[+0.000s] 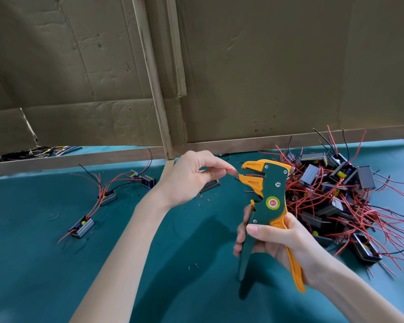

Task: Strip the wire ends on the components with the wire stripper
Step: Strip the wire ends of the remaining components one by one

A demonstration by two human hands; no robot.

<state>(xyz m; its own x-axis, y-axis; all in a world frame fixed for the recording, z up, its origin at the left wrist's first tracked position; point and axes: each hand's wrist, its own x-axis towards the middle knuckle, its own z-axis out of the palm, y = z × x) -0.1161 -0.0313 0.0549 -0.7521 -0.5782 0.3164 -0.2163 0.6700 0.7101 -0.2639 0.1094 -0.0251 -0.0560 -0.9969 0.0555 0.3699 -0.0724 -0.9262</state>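
My right hand (278, 238) grips the handles of a green and orange wire stripper (267, 199), held upright with its orange jaws pointing left. My left hand (191, 178) pinches a red wire end (231, 169) just in front of those jaws. A black component (210, 185) shows partly under my left hand; I cannot tell whether the wire belongs to it. A big pile of black components with red and black wires (341, 197) lies right of the stripper.
Three separate components with wires (107, 197) (82, 227) (144, 179) lie on the green table cover (44, 264) at the left. Small red insulation bits (204, 199) are scattered below my left hand. Cardboard walls (266, 66) stand along the back edge.
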